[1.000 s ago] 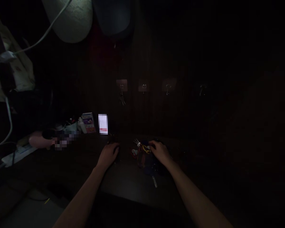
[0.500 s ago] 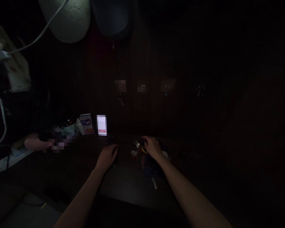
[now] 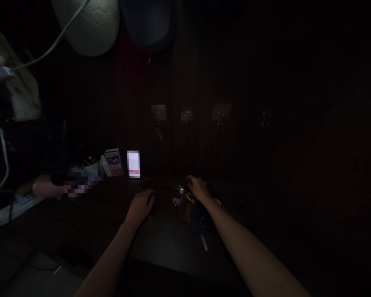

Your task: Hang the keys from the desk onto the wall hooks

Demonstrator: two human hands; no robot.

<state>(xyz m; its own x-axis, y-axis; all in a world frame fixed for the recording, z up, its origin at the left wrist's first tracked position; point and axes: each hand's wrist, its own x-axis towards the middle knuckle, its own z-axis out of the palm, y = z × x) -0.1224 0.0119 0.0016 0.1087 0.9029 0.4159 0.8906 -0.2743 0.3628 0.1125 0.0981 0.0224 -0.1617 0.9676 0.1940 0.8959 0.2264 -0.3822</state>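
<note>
Fingers of the right hand (image 3: 199, 191) are bent near the keys (image 3: 181, 190) at its nine o'clock, any grip, like the left hand's (image 3: 140, 205), being hidden by darkness, and snagging could be caused by the yellow loop (image 3: 190, 198) at eight o'clock

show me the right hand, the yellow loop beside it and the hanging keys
right hand (image 3: 199, 189): head view, back of the hand
yellow loop (image 3: 191, 199): head view, middle of its visible curve
hanging keys (image 3: 159, 132): head view, middle of the bunch
</note>
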